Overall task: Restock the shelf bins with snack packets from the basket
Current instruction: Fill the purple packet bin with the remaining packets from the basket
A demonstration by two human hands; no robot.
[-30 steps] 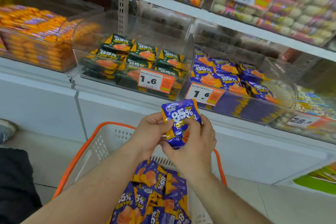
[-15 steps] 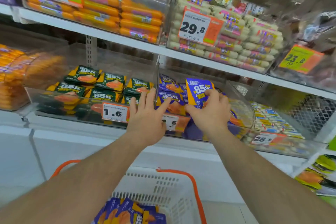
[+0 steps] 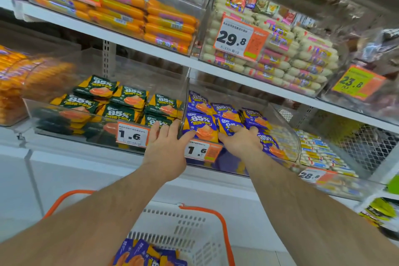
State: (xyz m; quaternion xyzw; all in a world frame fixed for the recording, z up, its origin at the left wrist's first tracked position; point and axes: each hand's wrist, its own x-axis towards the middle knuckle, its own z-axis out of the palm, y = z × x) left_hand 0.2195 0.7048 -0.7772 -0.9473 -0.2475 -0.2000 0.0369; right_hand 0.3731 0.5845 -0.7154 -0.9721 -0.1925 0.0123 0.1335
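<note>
In the head view, a person is reaching both bare hands into the clear plastic bins on the lower shelf, the head camera now looking up at the racks rather than down at the basket. The purple foil snack packet that the right hand was carrying upright half a second ago is now lying in the right-hand clear plastic bin among the other purple packets, and the right hand is resting on it with fingers spread and nearly straight, pressing rather than gripping. The left hand is lying open at the near edge where the two bins meet, its thumb touching the front purple packet beside the clear divider, its fingers straight over the rim of the left bin of green foil packets. Orange price tags marked 1.6 are hanging on both bin fronts. Near the bottom edge, the white plastic basket with orange handles is sitting low with more purple packets inside, so by these signs one packet is delivered and further trips are waiting
</note>
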